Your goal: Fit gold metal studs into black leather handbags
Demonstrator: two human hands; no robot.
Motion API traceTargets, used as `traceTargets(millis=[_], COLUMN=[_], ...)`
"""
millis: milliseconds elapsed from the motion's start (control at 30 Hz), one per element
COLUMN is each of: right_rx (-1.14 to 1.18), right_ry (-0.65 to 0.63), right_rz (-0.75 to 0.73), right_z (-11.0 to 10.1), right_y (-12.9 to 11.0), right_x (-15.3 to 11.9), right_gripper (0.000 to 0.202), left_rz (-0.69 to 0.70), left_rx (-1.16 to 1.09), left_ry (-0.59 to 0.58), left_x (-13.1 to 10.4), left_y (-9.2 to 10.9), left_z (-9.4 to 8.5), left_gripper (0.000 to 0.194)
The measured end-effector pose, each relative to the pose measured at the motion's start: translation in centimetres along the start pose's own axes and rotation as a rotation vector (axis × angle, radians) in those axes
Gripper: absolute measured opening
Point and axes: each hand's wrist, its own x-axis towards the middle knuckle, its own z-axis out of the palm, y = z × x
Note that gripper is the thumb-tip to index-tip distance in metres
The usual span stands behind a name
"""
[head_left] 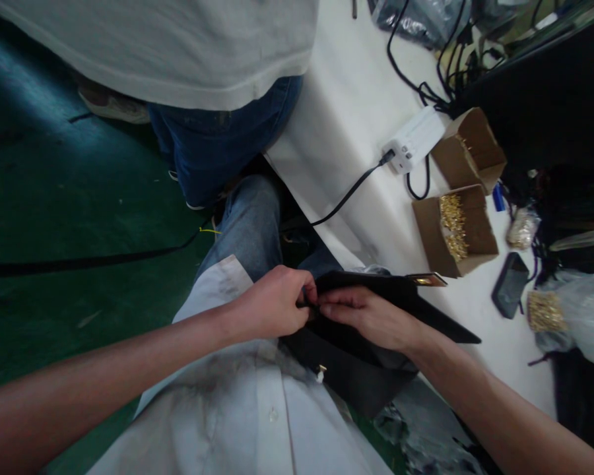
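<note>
A black bag (361, 376) lies across my lap against the table edge, its top gaping. It has a stiff black flap (426, 310), a gold-coloured plate (427, 280) at the far edge and a small gold fitting (321, 370) on the near side. My left hand (284, 302) is closed in a pinch on the bag's left end, by a small dark part I cannot make out. Close beside it, my right hand (369, 315) reaches into the opening, fingers together and pressed on the black material. The fingertips of both hands nearly meet.
On the white table (346, 125) stand a cardboard box of gold-coloured small parts (454, 227), another cardboard box (470, 148), a white power strip (416, 140) with cables, and a phone (509, 285). Plastic bags (589, 316) lie right. A co-worker in jeans (228, 138) sits ahead.
</note>
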Motion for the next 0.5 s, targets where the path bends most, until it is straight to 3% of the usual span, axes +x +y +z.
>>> traceTargets(millis=[133, 500], right_rx=[0.039, 0.125], right_ry=[0.006, 0.045], right_rz=[0.033, 0.097], right_z=[-0.1, 0.4], right_y=[0.4, 1.3], right_x=[-0.1, 0.1], right_gripper=[0.033, 0.033], left_rz=[0.01, -0.014], left_rx=[-0.008, -0.05], left_ry=[-0.01, -0.052], left_x=[0.2, 0.6], left_y=[0.0, 0.1], left_z=[0.0, -0.2], left_gripper=[0.026, 0.028])
